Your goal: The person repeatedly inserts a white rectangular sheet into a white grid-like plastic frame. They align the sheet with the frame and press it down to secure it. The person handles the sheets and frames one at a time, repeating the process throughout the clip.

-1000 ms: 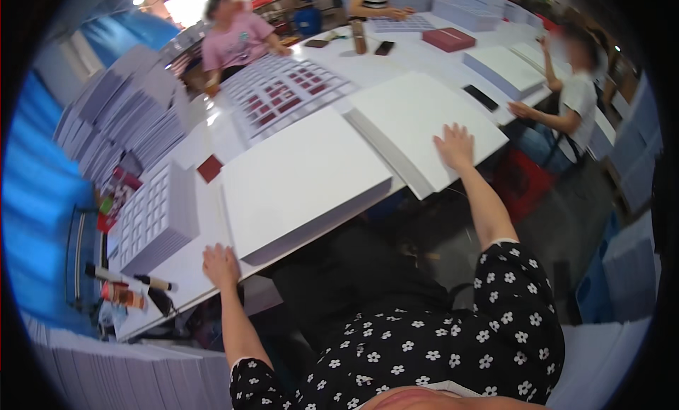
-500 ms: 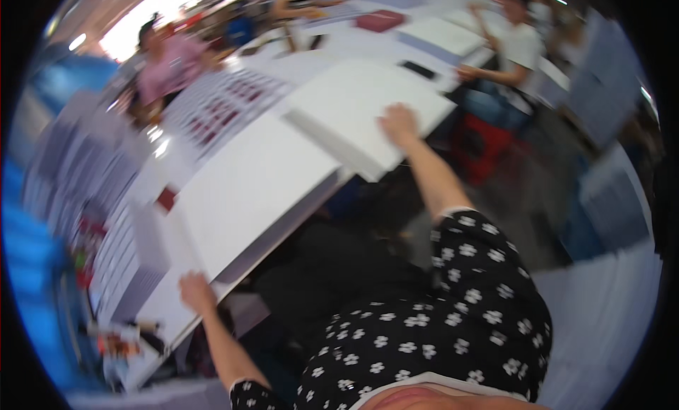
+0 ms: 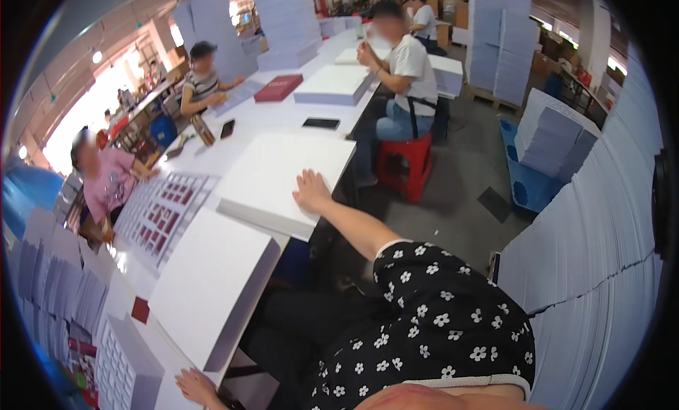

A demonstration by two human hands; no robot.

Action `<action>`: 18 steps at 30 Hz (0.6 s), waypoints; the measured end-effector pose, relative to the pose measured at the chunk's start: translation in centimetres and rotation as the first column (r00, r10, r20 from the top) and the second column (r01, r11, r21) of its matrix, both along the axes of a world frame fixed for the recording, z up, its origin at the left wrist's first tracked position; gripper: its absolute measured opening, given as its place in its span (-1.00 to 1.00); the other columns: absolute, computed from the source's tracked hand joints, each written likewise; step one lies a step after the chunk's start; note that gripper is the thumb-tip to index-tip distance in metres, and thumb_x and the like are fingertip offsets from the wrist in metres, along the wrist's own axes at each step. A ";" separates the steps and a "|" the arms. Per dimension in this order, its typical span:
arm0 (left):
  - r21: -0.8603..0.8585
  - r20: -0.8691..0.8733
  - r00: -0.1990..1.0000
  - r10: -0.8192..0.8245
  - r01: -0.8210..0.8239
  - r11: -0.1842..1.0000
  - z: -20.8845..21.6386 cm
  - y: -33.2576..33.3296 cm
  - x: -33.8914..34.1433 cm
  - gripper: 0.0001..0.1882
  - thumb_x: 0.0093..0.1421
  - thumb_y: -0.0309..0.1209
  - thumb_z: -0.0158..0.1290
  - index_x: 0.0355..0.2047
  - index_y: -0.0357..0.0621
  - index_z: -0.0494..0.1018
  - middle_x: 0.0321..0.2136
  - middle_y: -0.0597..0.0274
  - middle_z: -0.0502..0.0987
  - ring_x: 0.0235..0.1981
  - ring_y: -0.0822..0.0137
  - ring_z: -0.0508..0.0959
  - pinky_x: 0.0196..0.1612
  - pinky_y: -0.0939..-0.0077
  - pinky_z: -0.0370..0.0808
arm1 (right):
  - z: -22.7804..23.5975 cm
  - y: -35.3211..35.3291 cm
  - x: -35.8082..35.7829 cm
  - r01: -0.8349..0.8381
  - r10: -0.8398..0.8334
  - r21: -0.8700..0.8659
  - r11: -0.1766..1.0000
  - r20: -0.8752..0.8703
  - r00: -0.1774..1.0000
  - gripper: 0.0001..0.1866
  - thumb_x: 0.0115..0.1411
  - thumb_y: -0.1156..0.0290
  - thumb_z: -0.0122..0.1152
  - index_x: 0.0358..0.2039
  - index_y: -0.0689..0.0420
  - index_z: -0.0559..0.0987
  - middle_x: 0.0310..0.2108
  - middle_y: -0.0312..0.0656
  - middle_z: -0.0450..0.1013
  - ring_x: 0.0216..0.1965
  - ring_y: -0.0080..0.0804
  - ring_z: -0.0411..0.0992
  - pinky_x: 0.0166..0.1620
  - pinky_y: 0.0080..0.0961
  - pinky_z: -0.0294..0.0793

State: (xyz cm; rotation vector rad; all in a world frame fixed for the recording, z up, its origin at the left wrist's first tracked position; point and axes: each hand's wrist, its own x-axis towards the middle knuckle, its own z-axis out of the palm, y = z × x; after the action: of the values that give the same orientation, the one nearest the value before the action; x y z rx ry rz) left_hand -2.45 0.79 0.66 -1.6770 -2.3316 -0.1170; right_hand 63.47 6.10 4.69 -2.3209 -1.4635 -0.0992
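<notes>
My right hand (image 3: pixel 312 191) lies flat, fingers spread, on top of a stack of large white sheets (image 3: pixel 272 166) near the table's edge. Closer to me is a second, thick white stack (image 3: pixel 212 275), its long side facing my lap. Beside this stack's near end, my left hand (image 3: pixel 196 387) rests on the white table (image 3: pixel 131 288) with its fingers stretched out. Neither hand grips anything. A small dark red piece (image 3: pixel 141 309) lies to the left of the near stack.
Beyond the stacks lie a sheet printed with red blocks (image 3: pixel 161 222), a black phone (image 3: pixel 321 123) and a dark red book or box (image 3: pixel 279 88). A co-worker in white (image 3: pixel 414 70) sits on a red stool (image 3: pixel 404 166). Tall paper stacks (image 3: pixel 587 247) stand at right.
The view has swung to the right, bringing more of the far table and the right-hand stacks in. My right hand stays on its stack, and my left stays by the near stack's end.
</notes>
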 end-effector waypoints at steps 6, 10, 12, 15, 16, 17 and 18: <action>0.026 0.040 0.999 -0.030 0.029 0.999 0.7 -1.1 1.4 -0.50 0.42 -0.03 -0.23 0.16 -0.07 0.38 0.29 -0.09 0.25 0.33 -0.06 0.20 0.28 -0.02 0.18 | 0.5 -1.0 -0.2 0.006 -0.006 -0.027 1.000 -0.014 1.000 -0.31 0.36 0.03 -0.11 0.30 0.32 0.21 0.41 0.13 -0.01 0.46 0.01 -0.14 0.43 -0.06 -0.19; -0.350 -0.146 0.977 -0.153 0.094 0.932 -0.7 2.5 -3.1 -0.36 0.35 -0.05 -0.11 0.32 -0.11 0.12 0.31 -0.13 0.22 0.30 -0.12 0.26 0.29 -0.25 0.16 | 0.4 -0.5 -1.2 -0.003 0.002 0.046 0.999 0.027 1.000 -0.35 0.32 0.05 -0.05 0.21 0.34 0.30 0.34 0.19 0.09 0.41 0.10 -0.05 0.41 -0.01 -0.11; -0.036 -0.068 0.996 -0.060 0.058 0.998 -4.1 4.8 -8.1 -0.52 0.44 -0.08 -0.25 0.22 -0.04 0.33 0.30 -0.11 0.23 0.34 -0.12 0.16 0.37 -0.07 0.07 | 1.7 1.0 -2.6 -0.037 0.036 0.075 0.997 0.014 0.999 -0.34 0.34 0.04 -0.06 0.22 0.36 0.30 0.34 0.20 0.09 0.42 0.10 -0.06 0.40 -0.01 -0.12; 0.035 -0.088 0.992 -0.089 0.093 0.995 -5.7 2.9 -4.2 -0.49 0.42 -0.05 -0.25 0.22 -0.05 0.33 0.28 -0.15 0.24 0.30 -0.14 0.20 0.30 -0.10 0.14 | 0.2 -0.7 -0.3 0.012 -0.014 0.039 0.999 0.050 0.999 -0.36 0.33 0.05 -0.06 0.20 0.36 0.31 0.33 0.22 0.10 0.41 0.11 -0.04 0.40 0.01 -0.11; 0.049 -0.108 0.990 -0.092 0.098 0.994 -5.3 2.6 -4.1 -0.48 0.42 -0.04 -0.25 0.22 -0.05 0.33 0.27 -0.17 0.25 0.29 -0.15 0.22 0.28 -0.11 0.16 | 0.0 -0.9 -0.5 0.002 -0.004 0.048 0.999 0.035 0.999 -0.36 0.33 0.05 -0.05 0.20 0.36 0.32 0.33 0.23 0.11 0.41 0.12 -0.04 0.40 0.02 -0.12; 0.066 -0.124 0.988 -0.096 0.105 0.992 -4.9 2.1 -4.1 -0.47 0.42 -0.03 -0.26 0.22 -0.06 0.33 0.27 -0.18 0.26 0.28 -0.16 0.23 0.25 -0.12 0.18 | 0.0 -0.8 -0.6 -0.007 0.006 0.059 0.998 0.020 1.000 -0.36 0.33 0.06 -0.05 0.19 0.36 0.32 0.32 0.23 0.11 0.41 0.12 -0.04 0.40 0.02 -0.12; 0.082 -0.140 0.985 -0.103 0.115 0.990 -4.6 1.7 -4.0 -0.46 0.41 -0.02 -0.26 0.22 -0.06 0.33 0.26 -0.20 0.26 0.27 -0.17 0.25 0.23 -0.13 0.21 | -0.1 -0.8 -0.7 -0.009 0.009 0.069 0.998 0.005 1.000 -0.36 0.33 0.06 -0.05 0.19 0.37 0.32 0.32 0.23 0.12 0.41 0.12 -0.04 0.40 0.03 -0.12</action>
State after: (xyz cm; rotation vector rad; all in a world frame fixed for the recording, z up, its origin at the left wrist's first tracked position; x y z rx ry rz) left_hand -6.41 2.54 -3.90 -1.7122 -2.1054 -0.1229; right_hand 62.79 5.35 4.60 -2.2601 -1.4499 -0.1511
